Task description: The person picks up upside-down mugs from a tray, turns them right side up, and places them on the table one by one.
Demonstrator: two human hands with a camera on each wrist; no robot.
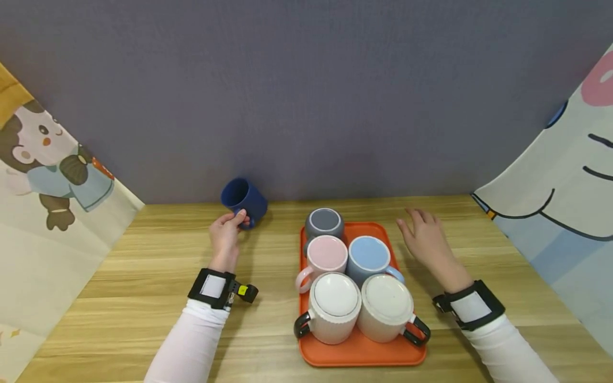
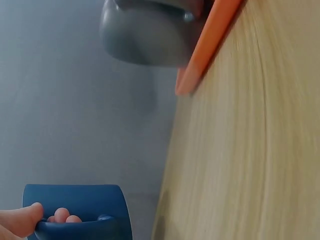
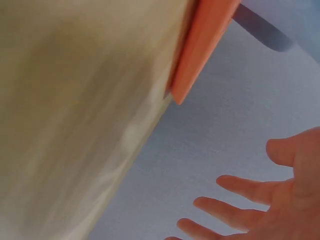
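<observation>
A dark blue mug (image 1: 253,203) is tilted near the back edge of the table, its mouth toward the upper left in the head view. My left hand (image 1: 226,234) grips it by the handle, thumb on one side and fingers through the loop, as the left wrist view shows. To the right of the tray my right hand (image 1: 425,238) hovers with fingers spread and holds nothing. On the orange tray (image 1: 364,355) stand upside-down mugs: a grey mug (image 1: 324,223), a pink mug (image 1: 328,254), a light blue mug (image 1: 369,255) and two white mugs with black handles, left (image 1: 335,308) and right (image 1: 387,308).
The tray lies on a wooden table (image 1: 119,298), between my two arms. A grey panel (image 1: 306,96) rises behind the table. Cloths with cartoon prints hang at the left (image 1: 72,159) and right (image 1: 555,175).
</observation>
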